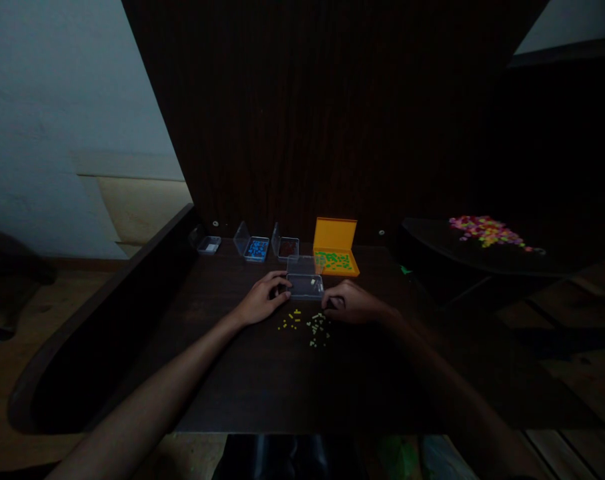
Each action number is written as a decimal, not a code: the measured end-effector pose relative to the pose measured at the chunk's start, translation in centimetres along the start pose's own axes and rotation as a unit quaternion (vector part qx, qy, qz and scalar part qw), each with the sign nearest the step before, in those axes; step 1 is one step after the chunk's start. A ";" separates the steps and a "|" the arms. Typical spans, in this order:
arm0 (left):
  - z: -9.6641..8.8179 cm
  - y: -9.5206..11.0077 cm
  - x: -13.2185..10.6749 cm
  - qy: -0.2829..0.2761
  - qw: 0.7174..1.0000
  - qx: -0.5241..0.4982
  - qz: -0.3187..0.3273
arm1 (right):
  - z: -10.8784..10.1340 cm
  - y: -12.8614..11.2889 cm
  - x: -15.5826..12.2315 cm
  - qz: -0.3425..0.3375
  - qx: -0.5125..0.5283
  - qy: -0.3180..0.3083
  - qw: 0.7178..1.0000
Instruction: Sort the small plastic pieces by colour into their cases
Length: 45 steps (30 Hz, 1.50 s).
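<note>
A clear plastic box [302, 288] lies with its lid raised in the middle of the dark table, a few pale pieces inside. My left hand [265, 300] grips its left edge between thumb and fingers. By the box's right front corner is my right hand [355, 302], fingertips pinched together over the table; whatever they hold is hidden. Just below those fingers is a loose group of small pale pieces [318, 327]. Left of that group, small yellow pieces [295, 318] are scattered in front of the box.
Behind stand an open orange box [335, 233] of green pieces, a clear box of blue pieces [257, 249], another of dark reddish pieces [288, 249] and a small clear container [209, 245]. A colourful heap [489, 232] lies at right. A raised side panel [107, 320] borders the left.
</note>
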State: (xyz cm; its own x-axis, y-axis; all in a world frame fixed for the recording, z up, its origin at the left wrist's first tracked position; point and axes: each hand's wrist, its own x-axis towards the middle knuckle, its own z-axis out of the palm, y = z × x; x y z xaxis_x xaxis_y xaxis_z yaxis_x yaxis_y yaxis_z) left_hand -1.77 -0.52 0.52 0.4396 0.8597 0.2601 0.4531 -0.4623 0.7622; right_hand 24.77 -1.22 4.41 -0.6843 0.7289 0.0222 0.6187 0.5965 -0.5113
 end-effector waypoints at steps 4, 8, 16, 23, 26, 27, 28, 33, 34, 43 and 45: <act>-0.1 0.2 0.0 0.000 1.000 0.004 0.005 | 0.1 -0.3 -0.3 -0.004 0.007 -0.032 0.999; -0.2 0.2 0.0 -0.002 1.000 0.006 0.005 | 0.1 -0.2 -0.2 -0.006 -0.003 -0.037 0.999; -0.1 0.1 0.1 -0.003 1.000 0.009 0.005 | 0.0 -0.9 0.0 -0.002 -0.045 -0.037 0.998; -0.1 0.0 0.1 -0.002 1.000 0.009 0.006 | 0.1 -1.5 0.1 -0.011 -0.078 -0.034 0.996; -0.1 0.0 0.1 -0.001 1.000 0.011 0.007 | 0.4 -1.4 0.1 -0.026 -0.075 -0.029 0.996; -0.1 0.0 0.1 -0.001 1.000 0.012 0.008 | 0.5 -1.4 0.1 -0.030 -0.074 -0.029 0.996; -0.1 0.0 0.1 0.000 1.000 0.013 0.010 | 0.5 -1.4 0.1 -0.032 -0.073 -0.030 0.996; 0.0 -0.2 0.1 -0.003 1.000 0.015 0.006 | 0.3 -1.5 0.1 -0.021 -0.074 -0.047 0.996; 0.0 -0.2 0.1 -0.003 1.000 0.015 0.006 | 0.2 -1.5 0.1 -0.017 -0.077 -0.046 0.996; 0.0 -0.2 0.0 0.000 1.000 0.007 0.010 | 0.7 -1.4 0.0 -0.051 -0.100 -0.045 0.993; 0.0 -0.2 0.1 0.001 1.000 0.005 0.010 | 0.8 -1.4 0.0 -0.046 -0.102 -0.045 0.993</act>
State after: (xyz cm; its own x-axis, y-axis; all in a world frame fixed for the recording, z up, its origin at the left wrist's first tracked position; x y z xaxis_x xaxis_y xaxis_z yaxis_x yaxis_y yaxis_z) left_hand -1.82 -0.39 0.37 0.4465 0.8508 0.2770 0.4526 -0.4818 0.7504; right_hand 23.59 -2.30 4.38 -0.7680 0.6401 -0.0214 0.6106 0.7217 -0.3262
